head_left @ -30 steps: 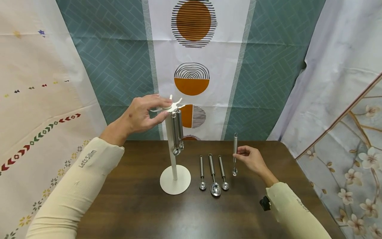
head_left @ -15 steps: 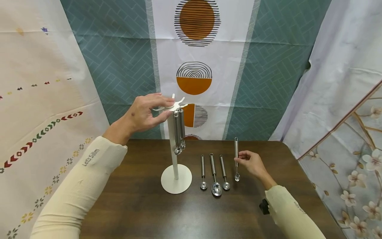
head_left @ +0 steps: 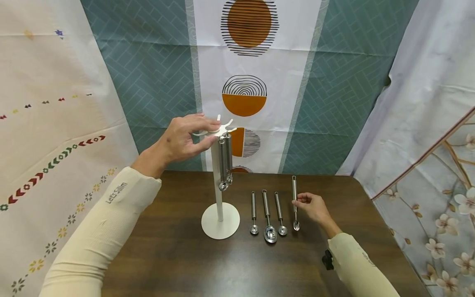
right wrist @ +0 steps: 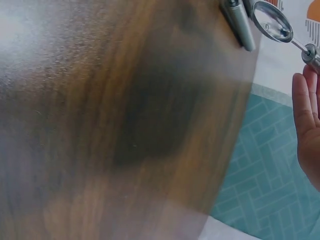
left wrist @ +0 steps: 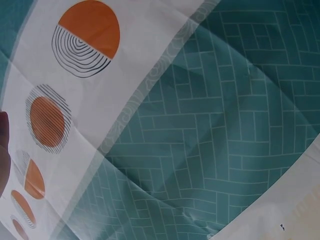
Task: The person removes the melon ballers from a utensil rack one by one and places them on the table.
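My right hand pinches the handle of a steel melon baller, held nearly upright with its scoop low near the table; the right wrist view shows its oval scoop beyond my fingertips. My left hand grips the top of a white utensil stand, thumb on the near side and fingers over the hooks. Two steel scoops hang from hooks beside my thumb. In the left wrist view only a sliver of the left hand appears.
Three steel scoops lie side by side right of the stand: a small one, a larger oval one and another small one. Brown wooden table underneath. A patterned cloth hangs behind its far edge.
The melon baller and right hand have come down a little towards the near side of the table. My left hand stays on the stand's top. The head view has shifted slightly.
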A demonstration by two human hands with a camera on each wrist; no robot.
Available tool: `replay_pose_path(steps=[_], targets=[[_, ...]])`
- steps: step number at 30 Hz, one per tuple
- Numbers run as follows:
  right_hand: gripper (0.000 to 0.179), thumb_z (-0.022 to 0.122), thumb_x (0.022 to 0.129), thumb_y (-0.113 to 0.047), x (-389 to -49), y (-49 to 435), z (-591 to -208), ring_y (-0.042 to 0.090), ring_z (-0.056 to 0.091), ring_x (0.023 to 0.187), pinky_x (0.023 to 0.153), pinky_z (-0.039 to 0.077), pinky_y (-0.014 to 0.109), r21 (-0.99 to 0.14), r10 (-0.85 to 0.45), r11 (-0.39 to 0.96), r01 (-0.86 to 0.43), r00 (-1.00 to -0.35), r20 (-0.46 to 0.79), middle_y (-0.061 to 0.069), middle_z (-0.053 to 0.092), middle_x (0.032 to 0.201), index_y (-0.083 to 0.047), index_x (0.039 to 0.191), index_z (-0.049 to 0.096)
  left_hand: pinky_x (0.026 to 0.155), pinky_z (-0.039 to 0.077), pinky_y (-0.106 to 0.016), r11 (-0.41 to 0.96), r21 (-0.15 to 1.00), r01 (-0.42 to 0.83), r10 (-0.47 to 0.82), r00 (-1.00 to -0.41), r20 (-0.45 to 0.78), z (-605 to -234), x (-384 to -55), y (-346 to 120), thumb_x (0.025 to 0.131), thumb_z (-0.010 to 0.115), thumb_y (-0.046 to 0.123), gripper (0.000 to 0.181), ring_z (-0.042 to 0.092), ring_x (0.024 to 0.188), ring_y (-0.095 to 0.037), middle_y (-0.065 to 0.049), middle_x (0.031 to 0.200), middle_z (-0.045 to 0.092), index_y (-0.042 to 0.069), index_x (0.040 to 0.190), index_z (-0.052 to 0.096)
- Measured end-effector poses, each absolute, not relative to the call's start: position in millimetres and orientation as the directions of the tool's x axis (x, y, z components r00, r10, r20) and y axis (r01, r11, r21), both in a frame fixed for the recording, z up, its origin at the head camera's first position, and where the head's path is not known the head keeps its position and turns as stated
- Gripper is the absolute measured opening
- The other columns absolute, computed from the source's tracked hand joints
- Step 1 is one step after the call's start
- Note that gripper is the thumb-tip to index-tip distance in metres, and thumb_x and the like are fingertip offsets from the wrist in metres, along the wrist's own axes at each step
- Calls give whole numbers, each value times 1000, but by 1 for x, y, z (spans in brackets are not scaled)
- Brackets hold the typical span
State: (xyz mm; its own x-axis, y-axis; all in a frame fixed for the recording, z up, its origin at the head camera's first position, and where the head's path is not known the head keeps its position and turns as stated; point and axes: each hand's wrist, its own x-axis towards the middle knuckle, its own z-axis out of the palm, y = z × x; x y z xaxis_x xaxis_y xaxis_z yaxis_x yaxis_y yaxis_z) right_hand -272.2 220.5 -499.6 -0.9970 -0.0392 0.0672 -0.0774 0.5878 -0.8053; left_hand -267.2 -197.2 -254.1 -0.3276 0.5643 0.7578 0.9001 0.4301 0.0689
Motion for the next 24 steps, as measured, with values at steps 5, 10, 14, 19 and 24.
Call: replay_pose_path(steps=[5, 10, 14, 19, 24], targets=[[29, 75, 90, -17, -274, 223, -510, 14, 61, 81, 65, 50, 24, -807, -39, 588, -48, -999, 31, 10, 71, 92, 6, 106, 69, 98, 50, -50, 419, 77, 905, 564, -325, 759, -254, -268, -196, 89, 61, 24, 32, 70, 101, -29, -11, 112, 74, 3, 108, 77], [29, 75, 90, -17, -274, 224, -517, 11, 62, 77, 64, 50, 24, -822, -32, 570, -19, -999, 1, 10, 71, 90, 7, 105, 69, 97, 51, -49, 416, 89, 905, 564, -334, 755, -254, -267, -195, 88, 63, 21, 31, 70, 101, -29, -11, 112, 74, 3, 109, 77], [29, 74, 90, -16, -274, 225, -524, 13, 65, 76, 64, 51, 24, -830, -27, 558, 6, -999, -25, 10, 71, 89, 8, 106, 68, 95, 52, -50, 417, 96, 904, 562, -339, 754, -255, -267, -195, 88, 63, 21, 31, 70, 101, -29, -11, 112, 73, 2, 109, 76], [28, 73, 90, -12, -274, 227, -531, 25, 70, 78, 66, 56, 30, -835, -31, 549, 22, -998, -46, 12, 72, 88, 11, 106, 68, 98, 49, -51, 416, 96, 904, 561, -338, 756, -255, -267, -195, 88, 63, 20, 31, 70, 102, -30, -12, 112, 73, 2, 109, 76], [30, 74, 90, -13, -277, 229, -539, 25, 71, 75, 69, 58, 39, -825, -31, 563, 48, -996, -79, 13, 72, 87, 12, 106, 68, 99, 49, -50, 417, 95, 904, 557, -337, 759, -255, -267, -196, 88, 63, 20, 30, 70, 102, -30, -12, 111, 74, 2, 109, 76]])
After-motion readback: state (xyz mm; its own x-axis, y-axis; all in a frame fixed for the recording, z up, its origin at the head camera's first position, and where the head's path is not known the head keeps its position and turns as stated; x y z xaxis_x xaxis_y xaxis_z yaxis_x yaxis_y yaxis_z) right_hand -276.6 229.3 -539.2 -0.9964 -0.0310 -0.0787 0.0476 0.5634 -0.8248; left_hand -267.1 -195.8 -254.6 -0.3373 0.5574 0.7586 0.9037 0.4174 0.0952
